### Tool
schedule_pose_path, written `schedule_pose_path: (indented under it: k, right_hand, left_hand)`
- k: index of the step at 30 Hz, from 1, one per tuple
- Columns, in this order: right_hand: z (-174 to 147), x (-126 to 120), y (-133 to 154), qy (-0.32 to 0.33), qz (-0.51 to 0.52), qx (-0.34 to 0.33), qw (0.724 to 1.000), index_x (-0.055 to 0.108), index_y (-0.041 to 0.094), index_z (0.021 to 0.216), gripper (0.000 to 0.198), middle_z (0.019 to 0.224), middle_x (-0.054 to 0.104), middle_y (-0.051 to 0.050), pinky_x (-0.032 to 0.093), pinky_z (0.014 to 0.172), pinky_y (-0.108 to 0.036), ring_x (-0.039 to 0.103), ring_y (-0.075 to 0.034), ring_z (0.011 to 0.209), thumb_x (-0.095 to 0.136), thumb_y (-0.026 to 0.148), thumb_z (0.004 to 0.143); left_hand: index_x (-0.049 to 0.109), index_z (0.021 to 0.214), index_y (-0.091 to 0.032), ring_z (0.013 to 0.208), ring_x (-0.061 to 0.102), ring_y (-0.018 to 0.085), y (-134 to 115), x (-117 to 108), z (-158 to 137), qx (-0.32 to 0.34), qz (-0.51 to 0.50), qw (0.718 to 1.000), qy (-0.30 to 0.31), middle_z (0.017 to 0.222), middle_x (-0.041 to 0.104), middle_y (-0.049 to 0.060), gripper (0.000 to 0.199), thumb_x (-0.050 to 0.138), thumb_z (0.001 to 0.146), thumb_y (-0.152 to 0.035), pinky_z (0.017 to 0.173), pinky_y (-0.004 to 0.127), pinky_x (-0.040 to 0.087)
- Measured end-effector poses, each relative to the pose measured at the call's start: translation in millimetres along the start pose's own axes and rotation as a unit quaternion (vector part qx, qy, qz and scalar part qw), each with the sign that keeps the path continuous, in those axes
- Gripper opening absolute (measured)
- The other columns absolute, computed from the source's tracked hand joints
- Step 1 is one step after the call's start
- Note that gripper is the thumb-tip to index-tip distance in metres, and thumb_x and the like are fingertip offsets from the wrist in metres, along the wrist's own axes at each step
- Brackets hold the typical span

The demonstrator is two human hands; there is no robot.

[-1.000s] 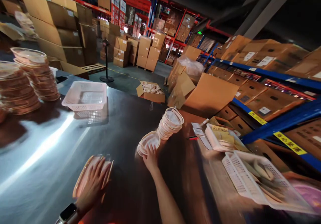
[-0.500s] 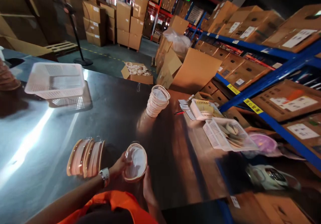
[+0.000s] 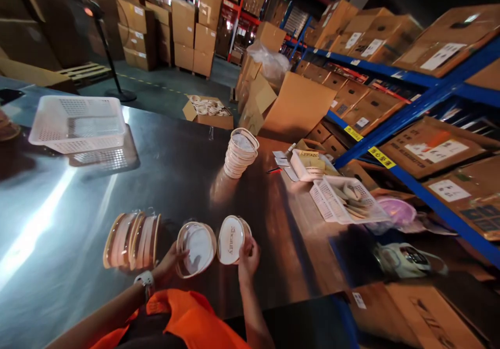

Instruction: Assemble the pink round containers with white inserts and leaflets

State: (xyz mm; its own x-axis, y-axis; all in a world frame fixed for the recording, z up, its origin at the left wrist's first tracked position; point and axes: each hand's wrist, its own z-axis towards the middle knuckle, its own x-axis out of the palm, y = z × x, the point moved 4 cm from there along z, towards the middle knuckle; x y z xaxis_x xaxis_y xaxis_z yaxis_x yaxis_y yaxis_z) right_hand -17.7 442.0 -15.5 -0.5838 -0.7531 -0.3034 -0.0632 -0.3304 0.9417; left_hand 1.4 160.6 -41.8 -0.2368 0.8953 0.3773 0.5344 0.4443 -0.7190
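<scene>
Gripping a round lid (image 3: 195, 248) on edge, the left hand (image 3: 169, 265) is pinching its rim while the right hand (image 3: 248, 259) is clamping the printed lid (image 3: 230, 239) above the steel table (image 3: 175, 172). Either could be slipping from such thin holds and toppling the leaning row of lids (image 3: 132, 239) just beside.

At lower centre of the frame, the left hand (image 3: 170, 265) holds a round open case (image 3: 196, 248) and the right hand (image 3: 248, 258) a lid marked "Beauty" (image 3: 230, 239), above the shiny desk (image 3: 175, 166), beside a row of cases (image 3: 130, 239).
</scene>
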Motion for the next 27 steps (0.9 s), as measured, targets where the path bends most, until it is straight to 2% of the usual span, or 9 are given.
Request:
schedule_pose_path:
  k: [3,5,9,11,14,17,20,23,27]
  right_hand:
    - [8,-22,26,-0.024,0.002,-0.034,0.999,0.060,0.015,0.113,0.052,0.122,0.058,-0.019,0.052,0.091,-0.046,0.058,-0.033,0.113,0.061,0.052,0.076]
    - [5,-29,52,0.007,0.031,-0.079,0.996,0.059,0.015,0.116,0.051,0.126,0.055,-0.020,0.054,0.090,-0.044,0.059,-0.032,0.114,0.060,0.050,0.079]
    - [-17,-23,113,0.186,0.077,-0.147,0.968,0.059,0.018,0.123,0.048,0.123,0.061,-0.016,0.057,0.091,-0.042,0.065,-0.029,0.110,0.050,0.050,0.089]
    - [-33,-13,144,0.298,0.036,-0.183,0.936,0.061,0.020,0.127,0.043,0.127,0.064,-0.014,0.056,0.096,-0.041,0.064,-0.027,0.116,0.041,0.042,0.096]
    - [-60,7,182,0.459,-0.052,-0.282,0.841,0.055,0.024,0.141,0.046,0.141,0.059,-0.010,0.049,0.107,-0.040,0.056,-0.022,0.131,0.036,0.024,0.099]
    - [-81,29,204,0.561,-0.096,-0.385,0.727,0.045,0.020,0.148,0.052,0.146,0.056,-0.010,0.048,0.109,-0.036,0.052,-0.019,0.135,0.038,0.015,0.097]
    - [-92,52,214,0.557,-0.141,-0.502,0.646,0.056,0.013,0.135,0.041,0.130,0.067,-0.012,0.053,0.101,-0.030,0.061,-0.018,0.125,0.038,0.013,0.099]
    - [-102,71,218,0.526,-0.210,-0.603,0.562,0.063,0.009,0.118,0.029,0.101,0.075,-0.012,0.060,0.071,-0.027,0.073,-0.021,0.090,0.042,0.013,0.098]
    - [-119,86,225,0.525,-0.252,-0.668,0.462,0.065,0.013,0.096,0.012,0.075,0.071,-0.006,0.045,0.042,-0.027,0.068,-0.020,0.060,0.054,0.017,0.092]
  left_hand:
    - [0.054,0.122,-0.018,0.150,0.016,0.047,-16,7,-4,0.088,0.086,0.992,-0.021,0.142,0.051,0.019,0.095,0.089,0.036,-0.037,0.121,0.063,0.016]
    - [0.051,0.132,-0.019,0.153,0.010,0.041,-38,22,-14,0.144,0.121,0.982,0.001,0.155,0.038,0.018,0.100,0.090,0.042,-0.039,0.124,0.057,0.007]
    - [0.026,0.154,-0.023,0.147,0.033,0.035,-107,53,-55,0.204,0.173,0.950,0.160,0.163,0.028,0.018,0.109,0.083,0.063,-0.041,0.116,0.052,0.035]
    - [0.033,0.152,-0.022,0.138,0.047,0.035,-140,57,-79,0.189,0.211,0.928,0.241,0.154,0.046,0.017,0.101,0.083,0.066,-0.037,0.112,0.050,0.041]
    - [0.056,0.138,-0.018,0.123,0.060,0.035,-169,44,-108,0.136,0.311,0.885,0.317,0.131,0.068,0.011,0.078,0.083,0.066,-0.030,0.108,0.050,0.044]
    - [0.066,0.126,-0.021,0.120,0.062,0.033,-179,21,-122,0.118,0.348,0.881,0.298,0.126,0.071,0.007,0.067,0.083,0.060,-0.021,0.102,0.045,0.049]
    - [0.071,0.116,-0.021,0.109,0.068,0.031,-181,8,-129,0.119,0.376,0.877,0.275,0.114,0.075,0.007,0.055,0.082,0.063,-0.023,0.093,0.040,0.054]
    - [0.074,0.113,-0.019,0.105,0.069,0.033,-180,-4,-134,0.126,0.421,0.872,0.217,0.110,0.077,0.009,0.054,0.084,0.061,-0.029,0.094,0.042,0.053]
    - [0.076,0.111,-0.021,0.113,0.066,0.037,-170,-34,-142,0.103,0.362,0.919,0.119,0.117,0.076,0.009,0.062,0.088,0.050,-0.024,0.102,0.045,0.050]
